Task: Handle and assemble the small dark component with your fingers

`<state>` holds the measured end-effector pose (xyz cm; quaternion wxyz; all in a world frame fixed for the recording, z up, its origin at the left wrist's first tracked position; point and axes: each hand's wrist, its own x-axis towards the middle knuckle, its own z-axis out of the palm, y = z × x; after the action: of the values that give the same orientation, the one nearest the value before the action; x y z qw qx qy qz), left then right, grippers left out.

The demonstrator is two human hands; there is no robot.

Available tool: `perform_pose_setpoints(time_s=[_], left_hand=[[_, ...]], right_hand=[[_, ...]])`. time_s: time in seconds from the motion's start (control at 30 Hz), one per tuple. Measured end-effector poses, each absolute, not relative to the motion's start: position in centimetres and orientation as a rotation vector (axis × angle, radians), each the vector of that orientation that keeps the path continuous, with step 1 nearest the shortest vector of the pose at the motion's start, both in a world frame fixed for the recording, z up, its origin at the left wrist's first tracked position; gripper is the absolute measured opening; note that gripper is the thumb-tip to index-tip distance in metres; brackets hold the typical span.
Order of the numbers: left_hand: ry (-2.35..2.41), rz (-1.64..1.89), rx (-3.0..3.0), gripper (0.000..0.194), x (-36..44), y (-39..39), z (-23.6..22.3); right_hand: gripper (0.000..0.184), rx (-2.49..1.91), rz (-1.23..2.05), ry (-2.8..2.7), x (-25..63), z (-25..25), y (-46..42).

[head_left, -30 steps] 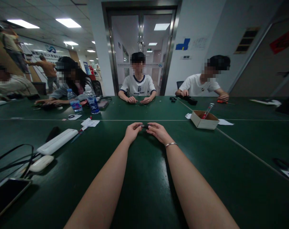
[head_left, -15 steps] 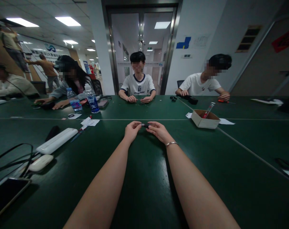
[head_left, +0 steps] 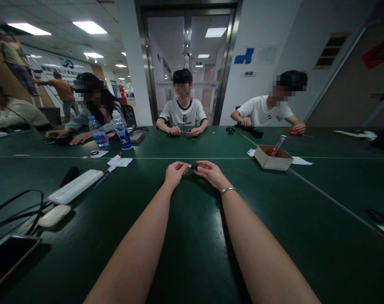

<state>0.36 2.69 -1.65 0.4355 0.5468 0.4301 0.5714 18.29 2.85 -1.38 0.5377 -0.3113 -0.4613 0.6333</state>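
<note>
My left hand (head_left: 176, 172) and my right hand (head_left: 211, 173) meet over the green table, straight ahead of me. Between them is a small black cylindrical object (head_left: 194, 166) with a silvery part toward its left end; its exact kind is too small to tell. The left thumb and fingers pinch that left end. Fingers of the right hand are closed around the black body and hide part of it. The object lies roughly level, held just above the tabletop (head_left: 192, 219). A thin bracelet (head_left: 229, 190) circles my right wrist.
To the right stands an open cardboard box (head_left: 273, 158) with a red-and-clear tube in it. Leftward lie a white power bank (head_left: 76, 186), a white case (head_left: 55, 216), cables and a phone (head_left: 12, 257). Two bottles (head_left: 122, 131) stand farther back. Several people sit around the table.
Slightly more of the silvery part shows between my hands. Both hands otherwise stay in nearly the same place, still on the object.
</note>
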Motion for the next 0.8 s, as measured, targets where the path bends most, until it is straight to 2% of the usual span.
perform_pose_setpoints(time_s=[0.8], left_hand=[[1.292,1.298,1.498,0.042,-0.03,2.88,-1.82]], right_hand=[[0.031,-0.691,1.529,-1.155,18.54,-1.64,2.89]])
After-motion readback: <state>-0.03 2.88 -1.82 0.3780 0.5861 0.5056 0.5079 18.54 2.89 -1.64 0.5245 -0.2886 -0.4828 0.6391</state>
